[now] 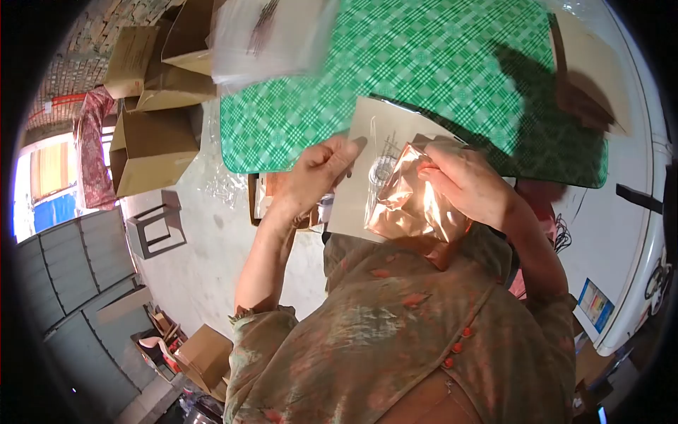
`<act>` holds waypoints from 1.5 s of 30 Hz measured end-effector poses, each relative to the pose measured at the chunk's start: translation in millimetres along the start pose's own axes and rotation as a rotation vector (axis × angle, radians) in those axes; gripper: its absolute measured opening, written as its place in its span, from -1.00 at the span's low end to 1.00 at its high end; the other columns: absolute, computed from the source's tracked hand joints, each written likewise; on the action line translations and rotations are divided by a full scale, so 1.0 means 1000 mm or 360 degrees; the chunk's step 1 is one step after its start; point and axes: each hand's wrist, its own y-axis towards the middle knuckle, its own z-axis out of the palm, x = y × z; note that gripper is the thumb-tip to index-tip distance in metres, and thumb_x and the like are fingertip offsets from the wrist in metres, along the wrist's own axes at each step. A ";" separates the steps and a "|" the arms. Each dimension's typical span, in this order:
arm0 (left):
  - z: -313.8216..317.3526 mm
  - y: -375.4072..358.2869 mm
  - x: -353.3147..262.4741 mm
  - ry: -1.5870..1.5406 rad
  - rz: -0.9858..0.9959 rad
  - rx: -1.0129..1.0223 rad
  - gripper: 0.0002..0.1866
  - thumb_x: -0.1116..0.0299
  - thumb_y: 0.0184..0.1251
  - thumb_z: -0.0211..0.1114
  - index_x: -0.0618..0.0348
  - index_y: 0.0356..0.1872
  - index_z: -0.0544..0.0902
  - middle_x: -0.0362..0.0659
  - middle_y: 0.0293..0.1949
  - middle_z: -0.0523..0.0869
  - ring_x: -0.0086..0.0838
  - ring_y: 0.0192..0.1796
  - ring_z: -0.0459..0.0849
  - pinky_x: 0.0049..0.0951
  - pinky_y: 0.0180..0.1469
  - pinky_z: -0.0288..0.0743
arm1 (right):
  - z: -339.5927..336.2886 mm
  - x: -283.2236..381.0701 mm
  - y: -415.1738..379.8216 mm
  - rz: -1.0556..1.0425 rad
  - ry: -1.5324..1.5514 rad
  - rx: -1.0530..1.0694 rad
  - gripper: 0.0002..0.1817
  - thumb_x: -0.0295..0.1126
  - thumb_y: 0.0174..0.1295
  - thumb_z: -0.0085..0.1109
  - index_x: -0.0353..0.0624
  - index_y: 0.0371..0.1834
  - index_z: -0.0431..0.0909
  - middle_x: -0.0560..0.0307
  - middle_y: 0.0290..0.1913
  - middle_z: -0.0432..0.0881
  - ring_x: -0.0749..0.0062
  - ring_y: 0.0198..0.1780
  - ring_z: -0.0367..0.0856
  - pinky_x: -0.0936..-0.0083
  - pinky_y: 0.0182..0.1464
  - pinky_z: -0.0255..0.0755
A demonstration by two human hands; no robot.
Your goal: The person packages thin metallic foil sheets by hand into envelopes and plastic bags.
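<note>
In front of my torso, my left hand [321,169] pinches the left edge of a flat beige card [357,187] with its thumb on top. Dark print and a round mark show on the card, and shiny streaks run down its face. A crumpled, copper-coloured foil packet [417,201] lies over the card's right part. My right hand [470,180] is closed on the upper right of this foil, fingers pressed against it. Both things are held up near the front edge of a table with a green checked cover [395,63].
A stack of clear plastic bags [272,42] lies at the table's far left. Beige sheets [590,71] rest at the far right. Open cardboard boxes [159,141] stand left of the table, with a grey frame-like stool [155,226] on the floor below them.
</note>
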 end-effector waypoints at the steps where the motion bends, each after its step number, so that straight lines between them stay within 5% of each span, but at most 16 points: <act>1: 0.001 -0.007 0.009 -0.0068 -0.0024 -0.0001 -0.54 -0.02 0.71 0.33 0.20 0.21 0.80 -0.44 -0.32 0.62 -0.77 -0.31 0.41 -0.65 -0.30 0.25 | 0.004 0.000 0.003 -0.0011 -0.0033 0.0011 -0.84 -0.40 0.56 0.18 -0.31 -0.07 0.53 -0.15 -0.22 0.68 -0.20 -0.13 0.70 0.10 -0.08 0.56; 2: 0.013 -0.018 0.007 -0.0162 -0.0112 -0.0138 -0.47 0.00 0.71 0.35 0.22 0.40 0.70 -0.42 -0.22 0.73 -0.76 -0.25 0.52 -0.64 -0.21 0.40 | 0.007 0.000 0.006 -0.0025 -0.0067 0.0023 -0.84 -0.39 0.55 0.19 -0.29 -0.07 0.55 -0.15 -0.21 0.68 -0.21 -0.12 0.70 0.08 -0.08 0.56; 6: 0.018 -0.037 0.036 -0.0442 0.0019 -0.0071 -0.44 0.00 0.66 0.41 0.23 0.40 0.70 -0.33 -0.06 0.85 -0.66 -0.04 0.70 -0.50 0.09 0.61 | 0.014 0.012 0.020 0.0047 -0.0225 0.0165 -0.84 -0.34 0.50 0.22 -0.22 -0.08 0.62 -0.12 -0.18 0.70 -0.21 -0.08 0.71 0.00 -0.08 0.56; 9: 0.020 -0.040 0.068 -0.0645 -0.0127 -0.0150 -0.62 -0.05 0.64 0.42 0.11 -0.10 0.75 -0.41 -0.29 0.71 -0.73 -0.23 0.53 -0.55 -0.14 0.44 | 0.022 0.013 0.028 -0.0042 -0.0409 0.0246 -0.86 -0.34 0.48 0.24 -0.19 -0.13 0.62 -0.09 -0.19 0.71 -0.21 -0.10 0.72 -0.04 -0.11 0.56; 11: 0.016 -0.034 0.094 -0.0684 -0.0203 -0.0182 -0.50 -0.09 0.62 0.44 -0.03 -0.52 0.67 -0.49 -0.49 0.51 -0.77 -0.38 0.32 -0.56 -0.32 0.23 | 0.024 0.019 0.033 -0.0135 -0.0524 0.0220 -0.85 -0.33 0.47 0.26 -0.19 -0.16 0.62 -0.08 -0.21 0.72 -0.21 -0.12 0.73 -0.04 -0.13 0.57; 12: 0.019 -0.032 0.101 -0.0677 -0.0223 -0.0197 -0.47 -0.10 0.61 0.44 -0.07 -0.58 0.61 -0.51 -0.52 0.44 -0.77 -0.40 0.24 -0.55 -0.35 0.15 | 0.026 0.022 0.036 -0.0181 -0.0581 0.0207 -0.84 -0.33 0.46 0.27 -0.20 -0.17 0.61 -0.08 -0.22 0.72 -0.21 -0.14 0.74 -0.04 -0.14 0.57; 16: 0.038 -0.042 0.087 -0.0949 -0.0118 -0.0207 -0.71 0.08 0.58 0.51 0.11 -0.16 0.81 -0.36 -0.26 0.78 -0.70 -0.23 0.64 -0.57 -0.14 0.52 | 0.032 0.028 0.043 -0.0186 -0.0793 0.0224 -0.81 -0.32 0.41 0.34 -0.22 -0.22 0.60 -0.07 -0.26 0.72 -0.18 -0.17 0.77 0.00 -0.16 0.61; 18: 0.039 -0.043 0.094 -0.1017 -0.0023 -0.0065 -0.57 0.30 0.49 0.59 0.22 0.28 0.76 -0.18 0.10 0.89 -0.54 0.06 0.82 -0.45 0.18 0.69 | 0.034 0.033 0.045 -0.0134 -0.0910 0.0281 -0.79 -0.32 0.39 0.37 -0.23 -0.23 0.60 -0.06 -0.27 0.73 -0.15 -0.17 0.78 0.02 -0.16 0.62; 27: 0.058 -0.040 0.092 -0.1082 -0.0045 -0.0341 -0.66 0.47 0.40 0.63 0.25 0.14 0.81 -0.19 0.03 0.89 -0.56 0.01 0.82 -0.45 0.09 0.70 | 0.041 0.029 0.040 -0.0333 -0.0882 -0.0129 -0.73 -0.25 0.32 0.47 -0.18 -0.20 0.59 0.03 -0.25 0.72 -0.01 -0.19 0.78 0.10 -0.15 0.65; 30: 0.059 -0.038 0.094 -0.1118 -0.0051 -0.0358 -0.67 0.49 0.39 0.62 0.29 0.13 0.81 -0.17 0.02 0.90 -0.54 0.00 0.83 -0.44 0.07 0.70 | 0.039 0.032 0.035 -0.0297 -0.0892 -0.0140 -0.74 -0.24 0.33 0.41 -0.21 -0.15 0.64 0.03 -0.14 0.73 0.09 -0.01 0.79 0.13 -0.02 0.69; 36: 0.059 -0.038 0.094 -0.1143 -0.0147 -0.0351 -0.62 0.48 0.34 0.66 0.24 0.14 0.80 -0.11 0.05 0.90 -0.45 0.06 0.85 -0.36 0.16 0.73 | 0.034 0.028 0.027 -0.0396 -0.0867 -0.0263 -0.83 -0.40 0.35 0.35 -0.24 -0.10 0.65 0.07 -0.07 0.72 0.11 0.06 0.73 0.20 0.07 0.68; 42: 0.061 -0.040 0.094 -0.1105 -0.0124 -0.0375 -0.61 0.36 0.35 0.68 0.27 0.12 0.81 -0.15 -0.01 0.90 -0.51 -0.01 0.81 -0.39 0.09 0.69 | 0.019 0.023 0.012 -0.0637 -0.0734 -0.0577 -0.58 -0.58 0.22 0.41 -0.26 0.18 0.66 0.00 0.06 0.70 0.04 0.08 0.71 0.22 0.13 0.66; 45: 0.061 -0.041 0.097 -0.1108 -0.0168 -0.0427 -0.61 0.35 0.35 0.69 0.26 0.12 0.82 -0.16 0.00 0.90 -0.50 -0.02 0.81 -0.39 0.09 0.68 | 0.012 0.017 -0.013 -0.0223 -0.0732 -0.0764 -0.58 -0.63 0.17 0.47 -0.24 0.12 0.67 -0.01 0.03 0.70 0.02 0.10 0.70 0.20 0.08 0.65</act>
